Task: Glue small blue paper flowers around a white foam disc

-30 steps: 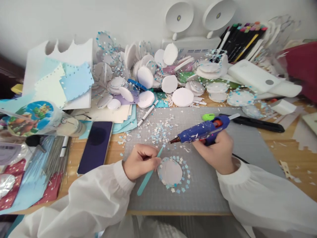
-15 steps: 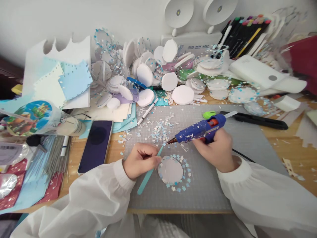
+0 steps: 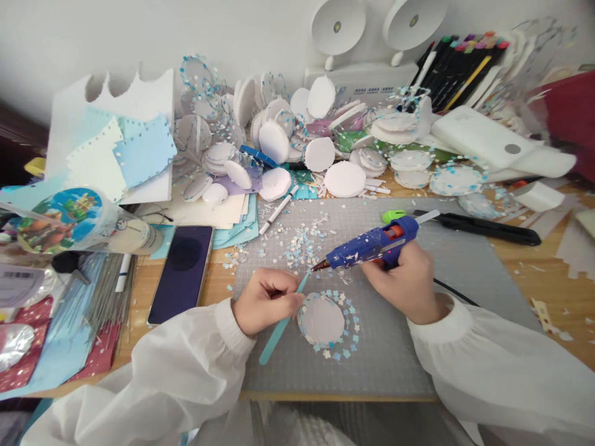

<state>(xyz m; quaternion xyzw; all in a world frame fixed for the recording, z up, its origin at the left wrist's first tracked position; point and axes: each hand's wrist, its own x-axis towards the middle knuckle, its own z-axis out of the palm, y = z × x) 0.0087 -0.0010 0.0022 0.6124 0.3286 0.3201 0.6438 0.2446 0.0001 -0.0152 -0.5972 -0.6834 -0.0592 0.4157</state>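
My left hand (image 3: 268, 301) pinches teal tweezers (image 3: 277, 337), their tip pointing up and away from me. My right hand (image 3: 408, 282) is wrapped round the handle of a blue glue gun (image 3: 367, 246). The gun's nozzle meets or nearly meets the tweezers' tip; anything held in the tip is too small to make out. Just below, a white disc (image 3: 321, 320) lies on the grey cutting mat (image 3: 390, 362), with a ring of small blue and white stars (image 3: 354, 319) around its right side. Loose paper stars (image 3: 304, 244) are scattered beyond the hands.
White discs and star rings (image 3: 274, 141) are piled along the back. A phone (image 3: 181, 272) and a cup (image 3: 69, 220) stand at the left. At the right lie a black cutter (image 3: 493, 228) and a white device (image 3: 483, 136). The gun's cord (image 3: 458, 292) crosses the mat.
The glue gun has shifted very slightly left and down beside the tweezers' tip. Both hands keep their grips, and the whole view has moved a little.
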